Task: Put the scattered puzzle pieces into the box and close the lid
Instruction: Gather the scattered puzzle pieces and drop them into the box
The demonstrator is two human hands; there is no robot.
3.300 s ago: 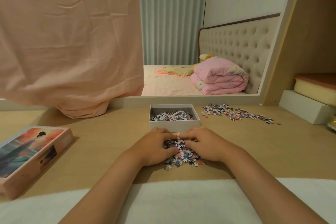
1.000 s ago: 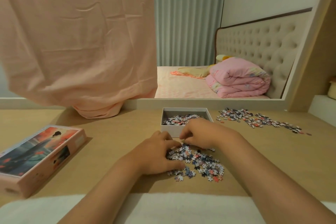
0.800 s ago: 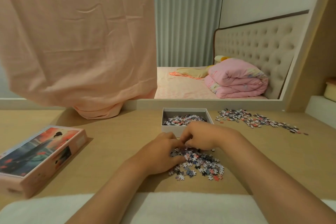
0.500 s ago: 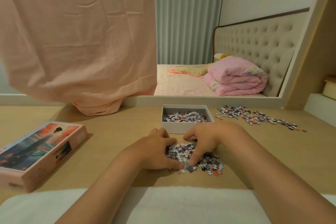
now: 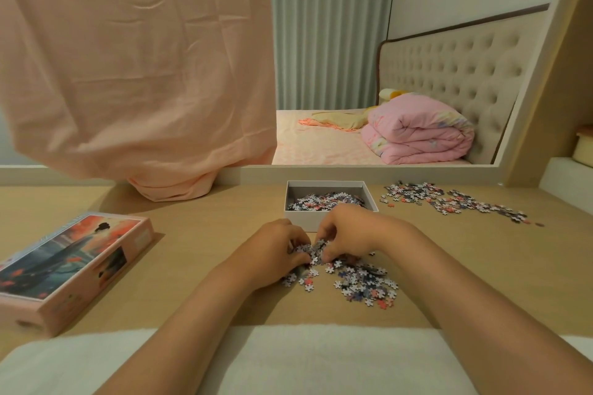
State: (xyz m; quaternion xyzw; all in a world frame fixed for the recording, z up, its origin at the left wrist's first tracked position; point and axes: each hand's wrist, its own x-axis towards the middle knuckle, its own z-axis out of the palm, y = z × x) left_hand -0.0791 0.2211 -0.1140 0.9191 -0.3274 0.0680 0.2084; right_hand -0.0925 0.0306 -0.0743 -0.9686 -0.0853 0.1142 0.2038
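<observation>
Both hands had drawn together and lifted since half a second before, the left hand (image 5: 272, 253) and right hand (image 5: 348, 234) cupped around a clump of puzzle pieces (image 5: 313, 250) just near of the open box (image 5: 330, 224). More pieces (image 5: 365, 285) lay below; another scatter (image 5: 449, 200) sat far right. The lid (image 5: 69, 263) rested at left on the table (image 5: 208, 234).

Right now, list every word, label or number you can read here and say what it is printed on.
No text is readable.
Box lid: a picture of a figure fills the top; any lettering on its top or side is too blurred to read.
Puzzle pieces and white box: no text shows.
</observation>
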